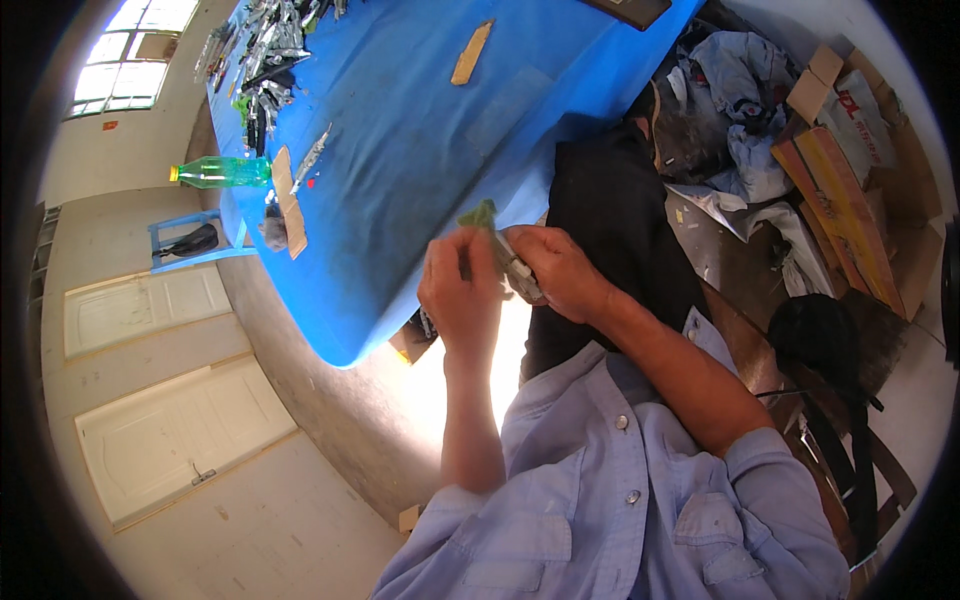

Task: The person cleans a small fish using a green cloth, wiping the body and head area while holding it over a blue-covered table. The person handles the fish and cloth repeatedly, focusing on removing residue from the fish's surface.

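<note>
My right hand grips a small grey and whitish metal-looking piece, whose exact kind I cannot tell. Close beside it, the bent fingers of my left hand pinch at a green cloth-like scrap that sticks up above both hands. The fingers hide part of the scrap, and some blur covers it. Both hands are held over my lap, just off the edge of the blue-covered table. A slim silvery piece lies on the table, near a cardboard strip.
A pile of metal and black parts covers the table's far left. A green plastic bottle lies beside the cardboard strip. Another flat strip rests farther back. Cardboard boxes and crumpled cloth stand to the right, near a black bag.
</note>
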